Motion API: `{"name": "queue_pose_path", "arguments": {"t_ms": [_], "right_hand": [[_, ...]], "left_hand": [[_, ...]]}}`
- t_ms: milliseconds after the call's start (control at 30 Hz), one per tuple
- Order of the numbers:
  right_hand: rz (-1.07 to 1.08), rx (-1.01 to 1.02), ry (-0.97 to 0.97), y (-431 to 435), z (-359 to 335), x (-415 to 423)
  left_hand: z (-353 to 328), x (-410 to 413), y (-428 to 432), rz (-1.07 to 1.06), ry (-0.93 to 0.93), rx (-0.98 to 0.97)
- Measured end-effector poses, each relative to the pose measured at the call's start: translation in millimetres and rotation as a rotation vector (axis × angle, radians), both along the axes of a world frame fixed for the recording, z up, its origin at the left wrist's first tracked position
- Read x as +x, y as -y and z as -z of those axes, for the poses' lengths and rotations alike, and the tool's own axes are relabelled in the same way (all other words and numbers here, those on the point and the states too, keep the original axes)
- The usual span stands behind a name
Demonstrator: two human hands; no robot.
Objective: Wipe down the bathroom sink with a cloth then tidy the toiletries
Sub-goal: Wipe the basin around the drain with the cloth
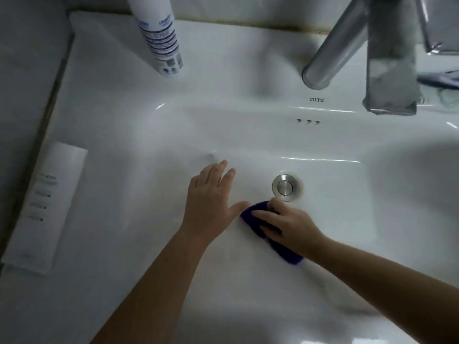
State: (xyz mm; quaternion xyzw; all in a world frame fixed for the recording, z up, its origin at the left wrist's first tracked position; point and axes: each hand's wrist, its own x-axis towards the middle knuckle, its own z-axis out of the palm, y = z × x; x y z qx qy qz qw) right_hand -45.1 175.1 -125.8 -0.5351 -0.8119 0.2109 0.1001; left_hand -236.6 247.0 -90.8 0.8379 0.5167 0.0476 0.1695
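The white sink [335, 227] fills the view, glossy, its basin floor bare to the right of the drain [285, 187]. A white tube [47, 204] lies along the sink's left edge and a spray can [159, 38] stands at its back left corner. The dark blue cloth [259, 210], bunched, sits on the basin floor just in front of the drain. The left hand [211, 199] lies spread flat beside it; the right hand [290, 224] grips the cloth.
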Motion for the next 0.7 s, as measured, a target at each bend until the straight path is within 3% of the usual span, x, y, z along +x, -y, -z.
{"name": "queue_pose_path", "arguments": {"t_ms": [67,167,200,267,367,433,500,533,600,700], "right_hand": [[0.124,0.034,0.122,-20,-2,33],[0.698,0.046,0.200,-47,2,69],[0.758,0.048,0.189,-41,5,70],[0.631,0.023,0.153,-10,8,60],[0.170,-0.082,0.190,25,-1,76],[0.336,-0.168,0.309,3,-7,106],[0.775,-0.036,0.342,-16,-4,130],[0.890,0.027,0.352,-18,-1,130],[0.883,0.069,0.324,-4,2,115],[0.706,-0.132,0.228,32,0,89]], "left_hand": [[12,8,2,0.037,-0.017,-0.018],[29,8,2,0.054,-0.051,-0.007],[33,7,3,0.057,-0.065,-0.005],[38,6,4,0.074,-0.082,-0.005],[41,7,5,0.079,-0.084,-0.004],[44,7,6,0.077,-0.080,0.009],[47,7,5,0.087,-0.074,0.009],[48,6,5,0.085,-0.073,0.004],[46,7,5,0.078,-0.077,-0.027],[34,10,6,0.064,-0.080,-0.085]]}}
